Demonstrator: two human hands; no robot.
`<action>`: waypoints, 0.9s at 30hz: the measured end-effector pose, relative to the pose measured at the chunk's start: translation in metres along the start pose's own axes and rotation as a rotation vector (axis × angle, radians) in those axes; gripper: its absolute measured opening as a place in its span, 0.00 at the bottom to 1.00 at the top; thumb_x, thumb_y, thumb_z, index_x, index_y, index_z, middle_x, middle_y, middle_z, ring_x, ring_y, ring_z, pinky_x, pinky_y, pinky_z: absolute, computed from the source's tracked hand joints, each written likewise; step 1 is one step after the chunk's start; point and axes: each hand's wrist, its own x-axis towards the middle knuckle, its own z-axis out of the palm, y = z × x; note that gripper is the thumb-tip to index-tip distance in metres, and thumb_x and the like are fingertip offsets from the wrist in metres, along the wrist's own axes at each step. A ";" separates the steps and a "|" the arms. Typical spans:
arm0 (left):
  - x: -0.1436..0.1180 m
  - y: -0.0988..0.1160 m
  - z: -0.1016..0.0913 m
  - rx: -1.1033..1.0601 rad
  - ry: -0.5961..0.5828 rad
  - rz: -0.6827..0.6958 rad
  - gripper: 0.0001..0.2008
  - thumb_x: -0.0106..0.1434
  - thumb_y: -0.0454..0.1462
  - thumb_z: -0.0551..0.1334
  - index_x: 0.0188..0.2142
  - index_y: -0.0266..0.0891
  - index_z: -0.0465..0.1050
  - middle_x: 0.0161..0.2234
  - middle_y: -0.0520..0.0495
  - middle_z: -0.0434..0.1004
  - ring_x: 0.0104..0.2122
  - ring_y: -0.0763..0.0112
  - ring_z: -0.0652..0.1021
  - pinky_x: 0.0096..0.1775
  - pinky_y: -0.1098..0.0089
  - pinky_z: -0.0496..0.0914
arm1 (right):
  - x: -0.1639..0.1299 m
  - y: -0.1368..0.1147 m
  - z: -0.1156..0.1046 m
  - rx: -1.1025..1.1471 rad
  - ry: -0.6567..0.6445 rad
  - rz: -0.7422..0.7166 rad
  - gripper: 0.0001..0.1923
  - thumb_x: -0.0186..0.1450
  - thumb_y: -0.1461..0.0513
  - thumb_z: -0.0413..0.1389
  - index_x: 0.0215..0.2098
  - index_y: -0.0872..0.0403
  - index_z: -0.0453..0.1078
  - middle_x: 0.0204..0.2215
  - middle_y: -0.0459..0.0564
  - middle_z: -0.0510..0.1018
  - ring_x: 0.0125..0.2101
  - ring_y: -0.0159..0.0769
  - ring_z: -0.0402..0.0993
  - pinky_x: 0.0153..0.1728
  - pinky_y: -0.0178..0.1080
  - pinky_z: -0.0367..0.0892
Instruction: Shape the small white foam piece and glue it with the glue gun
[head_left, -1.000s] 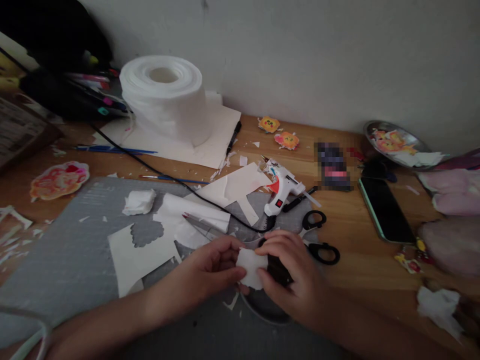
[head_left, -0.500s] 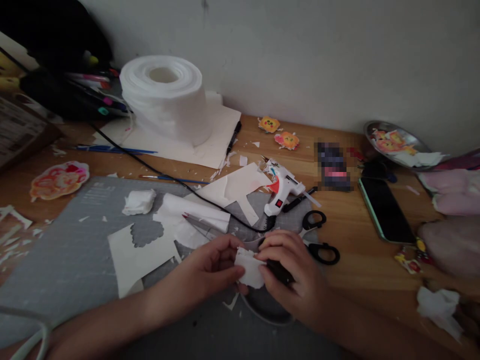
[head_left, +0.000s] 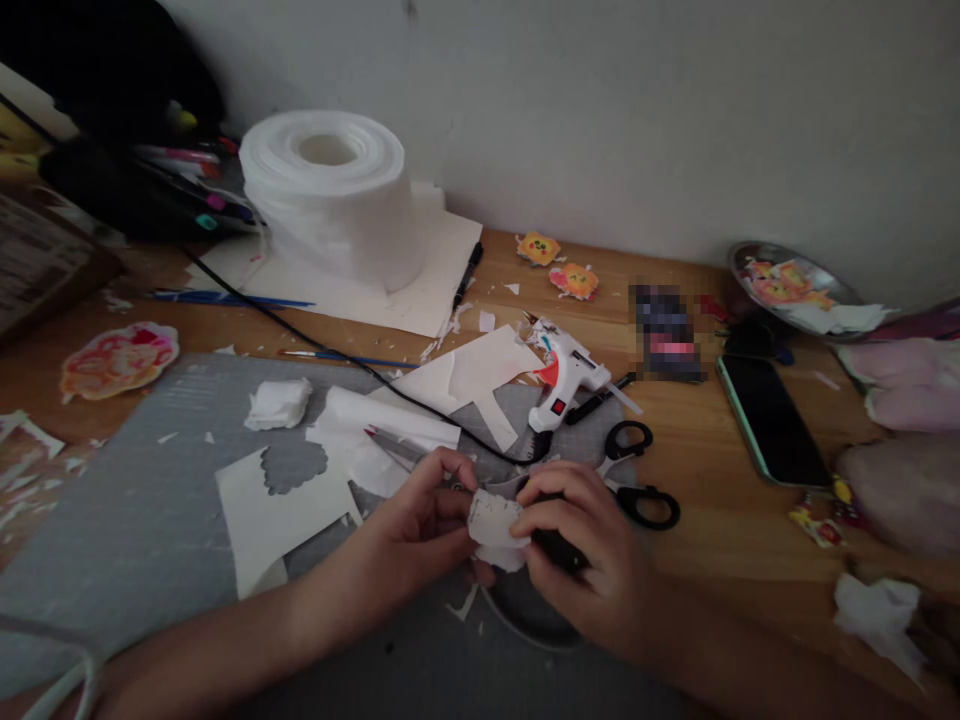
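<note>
wooden tabletop (head_left: 720, 575) meets the wall (head_left: 600, 120) at its far edge; toward the grey mat's (head_left: 172, 480) right edge, your left hand (head_left: 431, 525) and right hand (head_left: 577, 545) pinch a small white piece (head_left: 496, 522).

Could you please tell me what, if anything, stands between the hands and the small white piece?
Nothing visible does: the left hand and right hand both hold the small white piece. The scissors lie beyond the right hand, not in between.
</note>
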 end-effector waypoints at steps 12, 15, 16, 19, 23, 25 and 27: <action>0.003 -0.001 -0.001 0.031 0.033 0.019 0.15 0.53 0.41 0.67 0.28 0.39 0.60 0.22 0.58 0.71 0.22 0.79 0.74 0.27 0.77 0.64 | 0.000 -0.001 0.000 0.007 -0.004 0.009 0.09 0.58 0.69 0.54 0.36 0.51 0.66 0.37 0.48 0.72 0.43 0.37 0.67 0.45 0.43 0.63; 0.003 -0.001 -0.002 0.015 0.028 0.003 0.16 0.53 0.40 0.67 0.29 0.40 0.58 0.23 0.57 0.74 0.23 0.78 0.75 0.28 0.76 0.65 | -0.001 -0.001 0.000 0.018 0.002 0.013 0.09 0.58 0.69 0.54 0.36 0.51 0.66 0.36 0.48 0.71 0.43 0.37 0.67 0.46 0.43 0.63; 0.003 -0.001 -0.002 0.010 0.027 -0.008 0.17 0.53 0.40 0.67 0.30 0.40 0.57 0.24 0.56 0.75 0.23 0.77 0.75 0.28 0.76 0.65 | -0.001 0.000 0.000 0.021 0.006 0.012 0.09 0.58 0.69 0.54 0.36 0.51 0.66 0.36 0.48 0.71 0.43 0.37 0.67 0.46 0.43 0.63; 0.002 0.000 -0.001 0.001 0.036 -0.031 0.19 0.52 0.41 0.67 0.33 0.41 0.56 0.26 0.54 0.77 0.23 0.76 0.76 0.28 0.75 0.66 | -0.001 0.000 0.001 0.027 0.010 0.011 0.09 0.58 0.69 0.54 0.36 0.51 0.67 0.35 0.48 0.71 0.43 0.37 0.67 0.46 0.43 0.63; 0.003 0.001 0.000 -0.012 0.062 -0.041 0.23 0.50 0.41 0.68 0.38 0.42 0.56 0.25 0.54 0.77 0.23 0.75 0.76 0.28 0.74 0.66 | 0.000 0.001 0.001 0.019 0.011 0.003 0.09 0.58 0.69 0.54 0.36 0.51 0.67 0.35 0.48 0.72 0.43 0.37 0.67 0.46 0.43 0.63; 0.002 0.001 0.000 -0.003 0.058 -0.044 0.23 0.50 0.41 0.68 0.39 0.41 0.57 0.25 0.54 0.77 0.23 0.75 0.76 0.29 0.74 0.66 | 0.000 0.000 0.001 0.014 0.015 -0.005 0.09 0.58 0.69 0.54 0.35 0.51 0.66 0.35 0.48 0.72 0.43 0.37 0.67 0.46 0.43 0.63; 0.002 0.002 0.001 0.010 0.049 -0.045 0.21 0.51 0.41 0.68 0.38 0.41 0.57 0.26 0.54 0.77 0.23 0.75 0.76 0.29 0.74 0.66 | 0.000 0.000 0.000 0.014 0.014 -0.009 0.09 0.58 0.70 0.54 0.35 0.51 0.66 0.35 0.48 0.72 0.43 0.37 0.67 0.46 0.43 0.63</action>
